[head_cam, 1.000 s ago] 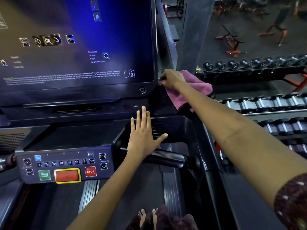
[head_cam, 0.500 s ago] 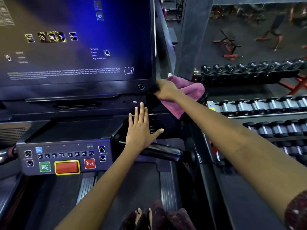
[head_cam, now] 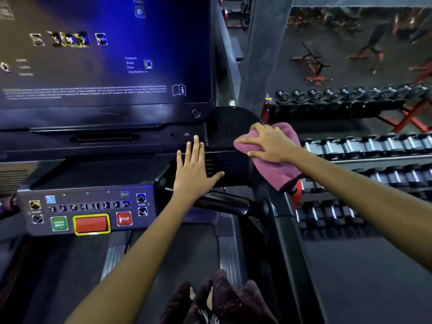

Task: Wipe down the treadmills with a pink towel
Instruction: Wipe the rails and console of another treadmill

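A: Where is the right hand?

B: It lies on the pink towel, fingers spread and bent over the cloth, pressing it against the right edge of the treadmill console. I would call it a light grasp on the towel, with the thumb tucked along the lower edge.

A: And the towel against that console?

B: It is bunched under the palm at the console's right side, just below the rounded speaker grille. A loose part hangs down past the console's edge, toward the black side rail.

A: The left hand?

B: Flat and released, fingers straight and together, thumb out. It rests on the console's vented panel, left of the towel and not touching it. It holds nothing.

A: What else sits around the console?

B: Above and left of it, the big blue-lit screen. Below and left, the button panel with a green quick-start key, a red pad in a yellow frame and a red STOP button. Under the left hand runs the black handlebar. Right of the console, beyond the rail, stand racks of dumbbells.
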The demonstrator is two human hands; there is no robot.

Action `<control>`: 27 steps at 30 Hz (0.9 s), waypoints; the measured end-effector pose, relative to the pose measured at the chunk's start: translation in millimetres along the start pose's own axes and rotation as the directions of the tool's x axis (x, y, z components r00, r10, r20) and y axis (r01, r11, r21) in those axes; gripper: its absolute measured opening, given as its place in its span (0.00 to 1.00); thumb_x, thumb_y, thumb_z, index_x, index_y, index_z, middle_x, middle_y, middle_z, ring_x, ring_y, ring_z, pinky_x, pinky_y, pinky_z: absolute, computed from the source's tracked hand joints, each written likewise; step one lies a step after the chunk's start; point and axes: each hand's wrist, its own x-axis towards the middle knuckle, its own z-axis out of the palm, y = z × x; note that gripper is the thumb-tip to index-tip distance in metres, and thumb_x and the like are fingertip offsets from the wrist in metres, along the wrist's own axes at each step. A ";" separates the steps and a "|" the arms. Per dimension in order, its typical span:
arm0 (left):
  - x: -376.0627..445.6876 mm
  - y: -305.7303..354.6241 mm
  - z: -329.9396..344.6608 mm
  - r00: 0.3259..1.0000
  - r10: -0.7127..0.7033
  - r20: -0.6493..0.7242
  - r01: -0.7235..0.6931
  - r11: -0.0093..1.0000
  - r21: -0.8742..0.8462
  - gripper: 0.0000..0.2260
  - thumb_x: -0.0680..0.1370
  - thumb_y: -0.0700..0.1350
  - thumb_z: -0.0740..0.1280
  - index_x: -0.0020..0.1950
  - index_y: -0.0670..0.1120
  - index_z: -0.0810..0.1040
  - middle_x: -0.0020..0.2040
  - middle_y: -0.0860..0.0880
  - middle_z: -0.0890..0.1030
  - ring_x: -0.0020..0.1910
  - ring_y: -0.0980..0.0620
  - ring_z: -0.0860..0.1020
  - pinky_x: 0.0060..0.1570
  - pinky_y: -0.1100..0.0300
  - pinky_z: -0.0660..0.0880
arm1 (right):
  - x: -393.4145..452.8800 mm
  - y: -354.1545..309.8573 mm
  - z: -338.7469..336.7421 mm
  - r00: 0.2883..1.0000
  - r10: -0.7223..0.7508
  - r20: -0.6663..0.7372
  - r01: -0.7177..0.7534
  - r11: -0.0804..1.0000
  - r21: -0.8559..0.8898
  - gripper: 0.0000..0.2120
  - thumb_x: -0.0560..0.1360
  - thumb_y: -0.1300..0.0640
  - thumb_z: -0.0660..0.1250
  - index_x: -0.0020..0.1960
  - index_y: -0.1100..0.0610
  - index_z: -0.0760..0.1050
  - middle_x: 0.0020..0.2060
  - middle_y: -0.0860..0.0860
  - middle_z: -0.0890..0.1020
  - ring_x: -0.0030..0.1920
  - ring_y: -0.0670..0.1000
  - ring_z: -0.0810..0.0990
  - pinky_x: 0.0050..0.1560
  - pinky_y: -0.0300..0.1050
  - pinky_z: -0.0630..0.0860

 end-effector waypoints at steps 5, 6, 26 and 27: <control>0.6 -0.7 1.0 1.000 0.000 0.005 0.000 1.000 0.006 0.43 0.76 0.68 0.53 0.76 0.41 0.41 0.76 0.46 0.35 0.76 0.46 0.39 0.73 0.46 0.40 | -35.7 -3.6 7.9 0.997 -0.053 -0.054 0.052 0.998 -0.019 0.17 0.77 0.45 0.61 0.62 0.48 0.76 0.58 0.55 0.70 0.52 0.55 0.75 0.46 0.50 0.75; 1.0 -0.8 0.7 1.000 0.001 0.004 -0.001 1.000 0.005 0.43 0.75 0.68 0.53 0.76 0.41 0.40 0.76 0.46 0.35 0.76 0.46 0.39 0.73 0.46 0.40 | -39.6 -7.4 6.9 0.996 -0.084 -0.037 0.081 0.994 -0.077 0.17 0.77 0.44 0.59 0.61 0.48 0.77 0.58 0.55 0.70 0.51 0.54 0.75 0.43 0.49 0.75; 0.4 -2.4 -2.5 1.000 0.009 -0.008 -0.009 1.000 0.002 0.41 0.77 0.63 0.57 0.77 0.41 0.42 0.77 0.46 0.36 0.76 0.46 0.40 0.73 0.46 0.41 | -26.0 -31.9 -15.6 0.997 -0.069 0.036 0.076 0.969 -0.237 0.12 0.74 0.44 0.64 0.50 0.48 0.81 0.51 0.53 0.72 0.50 0.54 0.74 0.48 0.50 0.69; 0.5 -2.6 -2.5 1.000 0.009 -0.008 -0.009 1.000 0.002 0.41 0.77 0.63 0.57 0.77 0.41 0.42 0.77 0.46 0.36 0.76 0.46 0.40 0.73 0.46 0.41 | -28.5 -34.1 -11.6 0.998 -0.060 0.032 0.066 0.967 -0.248 0.12 0.74 0.44 0.63 0.50 0.48 0.81 0.51 0.53 0.72 0.50 0.54 0.73 0.48 0.50 0.68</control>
